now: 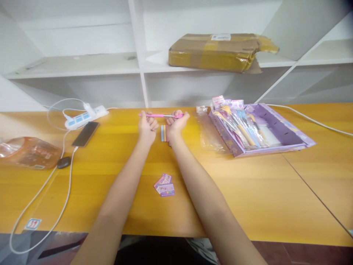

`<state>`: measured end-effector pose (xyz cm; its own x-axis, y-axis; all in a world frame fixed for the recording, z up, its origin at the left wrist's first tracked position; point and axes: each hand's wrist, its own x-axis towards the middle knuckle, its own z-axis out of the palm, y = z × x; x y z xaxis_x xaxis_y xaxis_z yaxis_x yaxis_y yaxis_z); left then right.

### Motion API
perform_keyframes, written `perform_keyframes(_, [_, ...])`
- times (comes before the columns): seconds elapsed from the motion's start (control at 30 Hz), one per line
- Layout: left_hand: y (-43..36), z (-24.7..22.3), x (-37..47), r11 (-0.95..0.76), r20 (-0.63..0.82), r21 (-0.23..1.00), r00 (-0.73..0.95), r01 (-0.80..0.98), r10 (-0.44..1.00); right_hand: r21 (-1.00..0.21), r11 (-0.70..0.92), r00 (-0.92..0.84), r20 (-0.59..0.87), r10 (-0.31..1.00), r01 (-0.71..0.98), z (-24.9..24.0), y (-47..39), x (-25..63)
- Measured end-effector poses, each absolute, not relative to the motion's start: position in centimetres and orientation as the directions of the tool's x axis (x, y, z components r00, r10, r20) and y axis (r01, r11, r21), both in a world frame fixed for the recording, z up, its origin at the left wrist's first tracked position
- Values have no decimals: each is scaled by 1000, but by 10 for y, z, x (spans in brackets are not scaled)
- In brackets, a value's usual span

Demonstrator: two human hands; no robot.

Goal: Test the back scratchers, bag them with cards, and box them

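A pink stick-like item (155, 115) with a silver rod in its middle lies level between my two hands, above the back part of the wooden table. My left hand (148, 126) is closed round its pink left end. At its right end, my right hand (177, 121) grips the pink head. Under and beside my right hand, several coloured strips (163, 133), blue and yellow among them, lie on the table, partly hidden by that hand. Nearer to me, between my forearms, small purple printed cards (164, 185) overlap on the table.
At the right, a purple box (288, 136) holds several wrapped items, with clear plastic wrap (211, 134) beside it. Left are a phone (85, 134), power strip (86, 117), cables and an orange bag (33, 152). A taped carton (212, 52) sits on the shelf.
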<state>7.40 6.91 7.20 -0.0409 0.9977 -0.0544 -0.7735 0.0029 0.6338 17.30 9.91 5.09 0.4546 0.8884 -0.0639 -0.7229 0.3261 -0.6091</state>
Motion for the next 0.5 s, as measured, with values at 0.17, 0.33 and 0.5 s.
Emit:
perform_keyframes(0.17, [67, 78, 81, 42, -67, 617, 1, -786, 998, -640, 340, 456, -19, 890, -690, 56, 102, 190])
perform_keyframes(0.33, [68, 77, 84, 51, -65, 606, 15, -794, 998, -604, 348, 464, -40, 885, -717, 58, 101, 194])
perform_keyframes(0.5, [67, 74, 85, 25, -75, 617, -28, -787, 997, -616, 343, 482, -68, 874, -709, 51, 104, 185])
